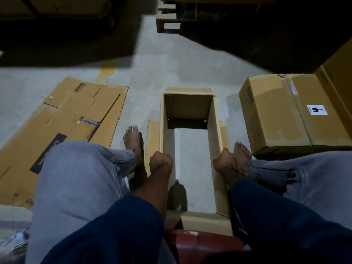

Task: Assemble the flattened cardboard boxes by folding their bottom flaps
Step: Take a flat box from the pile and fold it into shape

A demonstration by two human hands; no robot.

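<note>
Head view | left hand (161,162) grips left wall of open box (187,108) | right hand (226,165) grips right wall | flat boxes (76,113) lie left

- The box (187,105) stands open between your feet on the floor (152,69). Bare floor shows through it, and the flaps at its rim splay outward.
- Your left grip (161,161) is curled over the rim of the box's left wall.
- Your right grip (225,163) sits at the right wall's rim; how its fingers lie is unclear.
- Flat boxes (66,115) lie overlapping on the floor to your left, near your left foot (132,140).
- A closed box (276,115) with a sticker (317,109) sits to your right, apart from the open one.
- A red seat (200,242) shows below, just beside the near flap.
- A pallet (167,21) stands far ahead in shadow.
</note>
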